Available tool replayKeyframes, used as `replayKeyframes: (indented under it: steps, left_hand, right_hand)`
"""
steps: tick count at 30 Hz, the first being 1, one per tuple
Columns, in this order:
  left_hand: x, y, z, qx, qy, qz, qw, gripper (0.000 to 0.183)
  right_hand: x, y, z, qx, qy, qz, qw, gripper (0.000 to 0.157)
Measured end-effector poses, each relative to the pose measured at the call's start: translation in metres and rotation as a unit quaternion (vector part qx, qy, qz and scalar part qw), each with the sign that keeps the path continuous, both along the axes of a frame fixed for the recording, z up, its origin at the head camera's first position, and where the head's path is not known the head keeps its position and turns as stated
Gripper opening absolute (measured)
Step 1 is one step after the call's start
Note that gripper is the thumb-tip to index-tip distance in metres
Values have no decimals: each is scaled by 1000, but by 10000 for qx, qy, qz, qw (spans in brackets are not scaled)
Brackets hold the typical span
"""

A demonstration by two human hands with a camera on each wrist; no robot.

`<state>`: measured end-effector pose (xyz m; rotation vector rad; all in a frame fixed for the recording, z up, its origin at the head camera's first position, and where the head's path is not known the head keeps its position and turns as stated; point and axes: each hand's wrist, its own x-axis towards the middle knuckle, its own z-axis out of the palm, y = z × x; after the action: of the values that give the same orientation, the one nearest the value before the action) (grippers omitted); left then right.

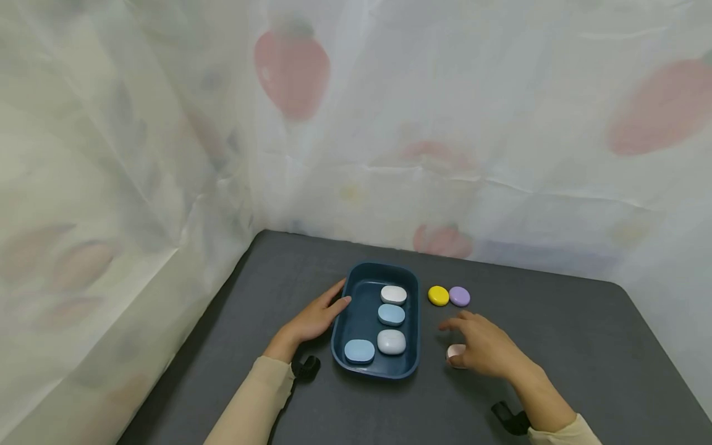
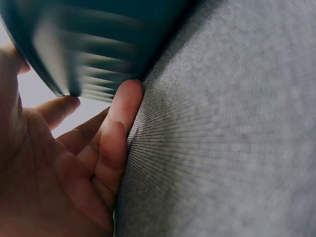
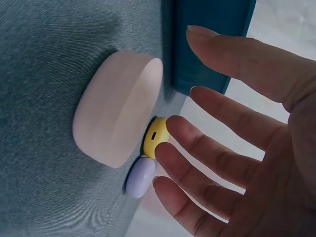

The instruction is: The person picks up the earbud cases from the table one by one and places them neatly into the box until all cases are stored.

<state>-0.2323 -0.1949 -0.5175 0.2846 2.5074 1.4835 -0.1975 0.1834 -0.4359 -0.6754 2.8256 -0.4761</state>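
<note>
My left hand holds the left side of a dark blue tray, thumb over the rim and fingers against the outer wall. In the left wrist view the fingertips are at the tray's ribbed side. Inside the tray lie two white earbud cases and two light blue ones. To the right of the tray, my right hand hovers with fingers spread over a pale pink earbud case on the table. In the right wrist view, a gap shows between those fingers and the pink case.
A yellow round case with a small dark slot and a purple round case lie side by side, right of the tray's far end. The dark grey table ends at a pale printed curtain behind and to the left.
</note>
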Motion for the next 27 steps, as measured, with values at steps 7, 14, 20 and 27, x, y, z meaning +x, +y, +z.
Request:
replayKeyframes:
  steps: [7, 14, 20, 27]
  left_hand:
    - [0, 0, -1, -87, 32, 22, 10000, 66]
    - [0, 0, -2, -85, 24, 32, 10000, 67]
    - [0, 0, -2, -95, 15, 41, 9999, 67]
    - [-1, -1, -2, -124, 4, 42, 9999, 68]
  right_hand:
    - [-1, 3, -6, 11, -141, -70, 9999, 55]
    - [-2, 7, -8, 33, -235, -47, 9997, 51]
    - [-2, 9, -10, -30, -400, -75, 9992, 49]
    - [-2, 10, -11, -131, -545, -71, 9984, 49]
